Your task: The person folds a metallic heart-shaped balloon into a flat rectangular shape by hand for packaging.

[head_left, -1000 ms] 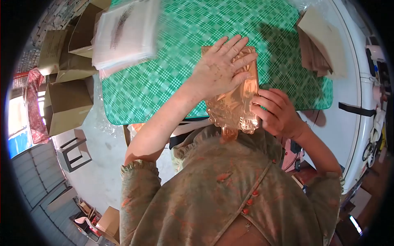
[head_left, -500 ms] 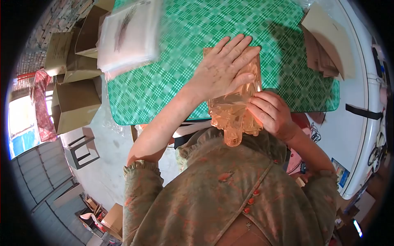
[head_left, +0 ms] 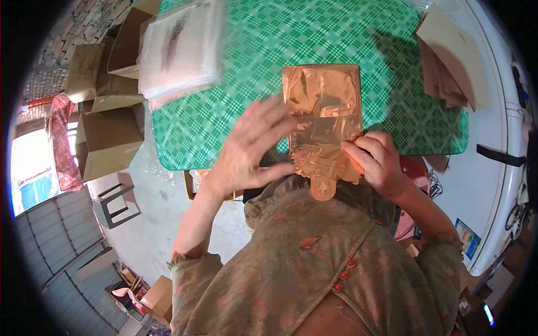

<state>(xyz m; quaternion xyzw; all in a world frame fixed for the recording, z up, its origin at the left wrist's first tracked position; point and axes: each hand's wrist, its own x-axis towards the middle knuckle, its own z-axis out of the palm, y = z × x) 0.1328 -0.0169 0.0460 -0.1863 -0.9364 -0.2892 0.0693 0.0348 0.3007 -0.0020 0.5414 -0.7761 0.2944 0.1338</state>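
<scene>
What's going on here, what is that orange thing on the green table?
A person is working an orange, scallop-edged piece in a clear plastic bag at the near edge of a table with a green checked cloth. The right hand pinches the bag's lower right corner. The left hand is open, fingers spread, beside the bag's left edge. A stack of clear bags lies at the table's far left, brown cardboard sheets at its right.

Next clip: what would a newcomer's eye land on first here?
The shiny copper-coloured object in clear wrap, lying on the near edge of the green checked tablecloth. The right hand pinches its lower right edge; the left hand hovers open beside it.
</scene>
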